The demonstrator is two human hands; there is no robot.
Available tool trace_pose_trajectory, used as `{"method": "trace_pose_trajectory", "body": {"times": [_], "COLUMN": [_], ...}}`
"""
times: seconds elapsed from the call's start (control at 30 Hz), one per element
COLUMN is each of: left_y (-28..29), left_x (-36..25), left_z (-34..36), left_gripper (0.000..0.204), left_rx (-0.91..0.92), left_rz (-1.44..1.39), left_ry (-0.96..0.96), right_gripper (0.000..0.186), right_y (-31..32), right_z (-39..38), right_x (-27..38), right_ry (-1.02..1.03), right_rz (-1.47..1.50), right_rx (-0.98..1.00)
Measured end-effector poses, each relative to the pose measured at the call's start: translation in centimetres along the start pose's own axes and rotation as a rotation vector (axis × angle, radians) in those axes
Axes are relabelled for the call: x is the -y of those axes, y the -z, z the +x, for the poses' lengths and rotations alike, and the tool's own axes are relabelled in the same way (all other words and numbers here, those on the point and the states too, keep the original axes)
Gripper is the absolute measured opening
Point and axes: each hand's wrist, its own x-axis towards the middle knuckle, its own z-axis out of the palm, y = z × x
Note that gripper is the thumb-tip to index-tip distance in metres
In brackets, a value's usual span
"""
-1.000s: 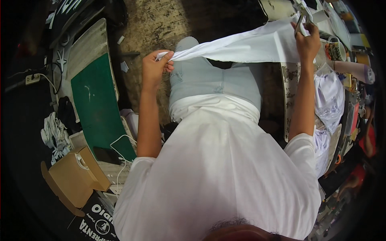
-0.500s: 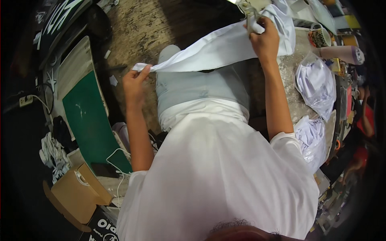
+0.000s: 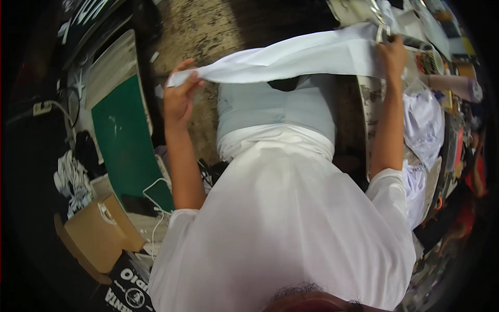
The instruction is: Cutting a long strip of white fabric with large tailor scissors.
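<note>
A long white cloth strip (image 3: pixel 291 54) is stretched across my lap above my light jeans (image 3: pixel 270 104). My left hand (image 3: pixel 182 93) pinches its narrow left end between thumb and fingers. At the wider right end, my right hand (image 3: pixel 391 57) is closed around metal scissors (image 3: pixel 383 28), with the cloth bunched against it; exactly how the fingers grip both is partly hidden.
A board with a green mat (image 3: pixel 118 135), a cardboard box (image 3: pixel 99 234), cables and a socket (image 3: pixel 42 108) lie left. At right are bagged white fabrics (image 3: pixel 421 125), a mug (image 3: pixel 431 61), a roll (image 3: pixel 455 87) and clutter; a person in red (image 3: pixel 475 177) shows at the edge.
My right hand moved inward and then back out to the right. My left hand shifted leftward, and the cloth now hangs as a wider, flatter band.
</note>
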Motion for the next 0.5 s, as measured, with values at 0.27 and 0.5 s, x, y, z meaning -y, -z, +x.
{"method": "trace_pose_trajectory", "body": {"times": [0.27,0.5], "left_y": [2.1,2.4], "left_x": [1.1,1.0], "left_z": [0.1,0.6], "left_gripper": [0.022,0.028], "left_rx": [-0.181,-0.127], "left_rz": [0.289,0.385], "left_ry": [0.063,-0.088], "right_gripper": [0.040,0.037], "right_y": [-0.6,-0.6], "right_z": [-0.5,-0.8], "right_x": [0.2,0.2], "right_ry": [-0.035,-0.045], "right_rz": [0.029,0.061], "right_rx": [-0.046,-0.085]}}
